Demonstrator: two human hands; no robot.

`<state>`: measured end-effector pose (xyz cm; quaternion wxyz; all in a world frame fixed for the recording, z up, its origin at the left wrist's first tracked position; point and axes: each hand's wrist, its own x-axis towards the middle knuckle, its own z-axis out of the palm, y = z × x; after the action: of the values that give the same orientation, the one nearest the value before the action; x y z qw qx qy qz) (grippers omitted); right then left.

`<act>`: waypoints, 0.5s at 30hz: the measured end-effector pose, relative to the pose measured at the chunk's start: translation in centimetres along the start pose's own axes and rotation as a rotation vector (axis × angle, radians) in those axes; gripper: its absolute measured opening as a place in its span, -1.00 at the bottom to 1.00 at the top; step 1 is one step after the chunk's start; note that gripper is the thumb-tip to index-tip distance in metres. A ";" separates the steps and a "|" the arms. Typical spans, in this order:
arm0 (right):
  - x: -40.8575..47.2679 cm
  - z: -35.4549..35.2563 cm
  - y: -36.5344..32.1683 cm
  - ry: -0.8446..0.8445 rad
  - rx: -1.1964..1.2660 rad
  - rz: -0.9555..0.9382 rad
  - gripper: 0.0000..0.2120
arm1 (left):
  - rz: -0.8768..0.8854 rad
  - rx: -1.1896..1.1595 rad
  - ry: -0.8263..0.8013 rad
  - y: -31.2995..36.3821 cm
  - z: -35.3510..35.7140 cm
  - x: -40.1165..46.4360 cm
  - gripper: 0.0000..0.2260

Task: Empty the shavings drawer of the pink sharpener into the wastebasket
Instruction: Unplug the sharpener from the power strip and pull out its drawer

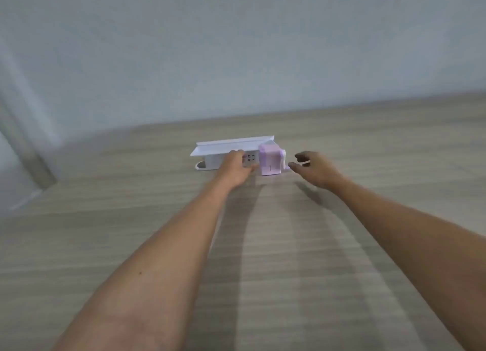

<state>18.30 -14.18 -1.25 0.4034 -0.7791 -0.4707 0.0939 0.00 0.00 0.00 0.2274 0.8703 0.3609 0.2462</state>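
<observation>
The pink sharpener stands upright far out on the wooden table, its crank side facing right. My left hand is stretched out just left of it, fingers apart and holding nothing, partly in front of a white socket box. My right hand hovers just right of the sharpener, fingers spread and curled, with its fingertips close to the crank. Neither hand grips the sharpener. The frame is blurred. No wastebasket is in view.
A white socket box with a raised lid sits directly left of the sharpener, touching or nearly touching it. The wooden table runs back to a pale wall. The table's left edge slants at the far left.
</observation>
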 end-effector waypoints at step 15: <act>5.3 3.5 3.0 -0.128 0.407 0.039 -0.54 | -0.099 -0.431 -0.093 -2.1 4.9 4.0 -0.63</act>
<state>21.27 -8.65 -4.47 0.5197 -0.6829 -0.4515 0.2442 4.35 3.25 -3.95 0.4363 0.7932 0.3313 0.2659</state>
